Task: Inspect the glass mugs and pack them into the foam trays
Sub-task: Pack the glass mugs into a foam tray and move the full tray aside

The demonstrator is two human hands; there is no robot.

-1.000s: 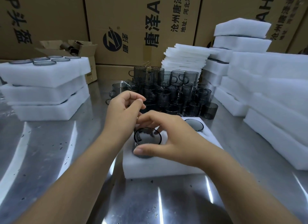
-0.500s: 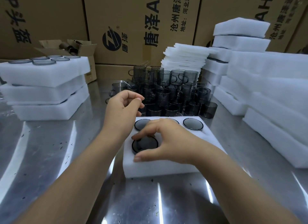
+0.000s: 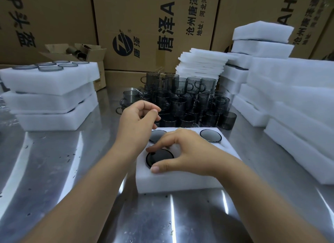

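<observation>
Arching over the near-left pocket of a white foam tray (image 3: 173,181), the right hand (image 3: 184,152) spans a smoky grey glass mug (image 3: 159,157) with curled fingers. The forefinger tip sits on the far-left edge of the rim and the thumb tip on the near edge, a light pinch across the mouth. The mug sits at about 7 o'clock on the tray, upright with its mouth up and its long axis vertical. It is sunk so deep that only the thin, glossy round rim and dark interior show; the handle is hidden, so which way it points cannot be told. The left hand (image 3: 137,123) hovers at 11 o'clock from the mug, loosely curled with thumb near forefinger, holding nothing. The tray is a thick, soft-looking rectangular slab with a matte, faintly fibrous surface. Two more seated mugs, at 11 o'clock (image 3: 157,136) and 1 o'clock (image 3: 210,135) on it, show as grey translucent discs flush with the foam. At 12 o'clock beyond the tray stands a crowd of loose mugs (image 3: 182,101), straight-walled cylinders with loop handles, some stacked on others. The table (image 3: 72,170) is brushed steel, streaked with bright reflections and dark specks. At 10 o'clock is a pile of filled trays (image 3: 50,90), with round rims showing in the top one. Thin foam sheets (image 3: 202,65) are piled at 1 o'clock, and thick foam blocks (image 3: 298,107) at 2 to 3 o'clock. Brown printed cardboard cartons (image 3: 144,25) wall the back.
</observation>
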